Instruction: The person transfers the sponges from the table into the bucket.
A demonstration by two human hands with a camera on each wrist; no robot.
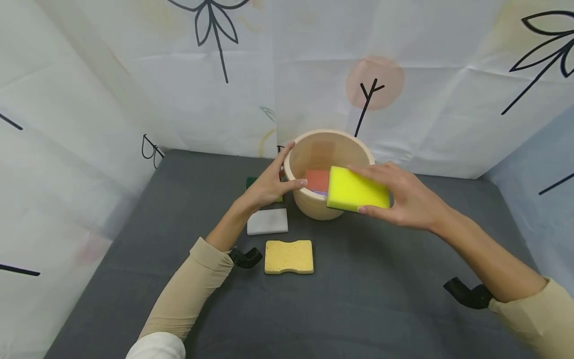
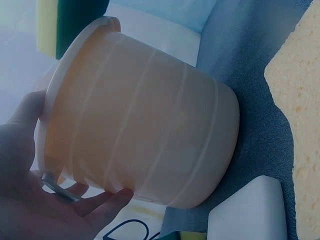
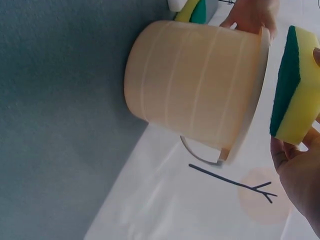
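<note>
A beige plastic bucket (image 1: 316, 207) stands upright near the back of the table. My left hand (image 1: 270, 185) grips its rim on the left, with the thumb at the front edge and the fingers round the outer wall (image 2: 145, 115). Over the bucket's right front rim, my right hand (image 1: 405, 199) holds a bright yellow sponge (image 1: 357, 190) between thumb and fingers. This sponge has a dark green scouring layer (image 3: 286, 85) on its underside. Inside the bucket lie a coral-coloured piece (image 1: 316, 179) and something purple, partly hidden by the held sponge.
A white block-shaped sponge (image 1: 267, 222) and a pale yellow sponge with notched sides (image 1: 289, 257) lie on the dark grey table (image 1: 381, 309) before the bucket. Behind my left hand a green and yellow sponge (image 1: 251, 182) is partly hidden. White patterned cloth (image 1: 314, 94) hangs behind the table.
</note>
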